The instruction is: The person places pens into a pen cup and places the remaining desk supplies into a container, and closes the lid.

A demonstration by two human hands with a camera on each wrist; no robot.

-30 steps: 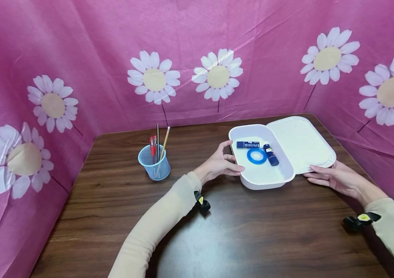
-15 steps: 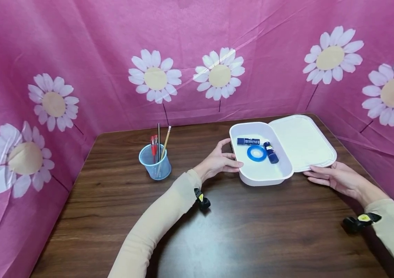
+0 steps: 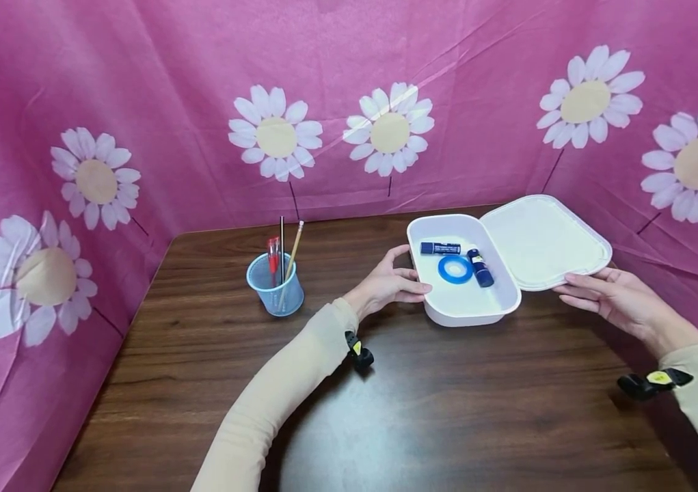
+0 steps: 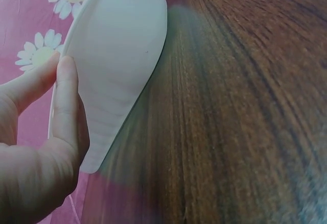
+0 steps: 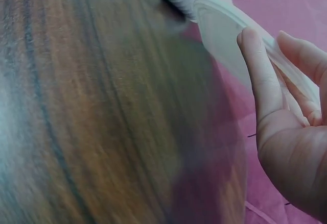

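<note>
A white plastic box stands on the table, its top uncovered, with its hinged-looking white lid spread out to the right. Inside lie a dark blue glue stick, another glue stick and a blue tape roll. My left hand holds the box's left side, thumb at the near corner; the left wrist view has its fingertips against the box wall. My right hand pinches the lid's near right edge, as the right wrist view confirms with the lid between thumb and fingers.
A blue mesh pen cup with red pens, a dark stick and a yellow pencil stands left of the box. The brown table is walled by a pink flowered cloth.
The lid's outer edge has risen and swung right with my right hand. Early on, the box shifted slightly away from me. My left hand keeps its hold, nearly still.
</note>
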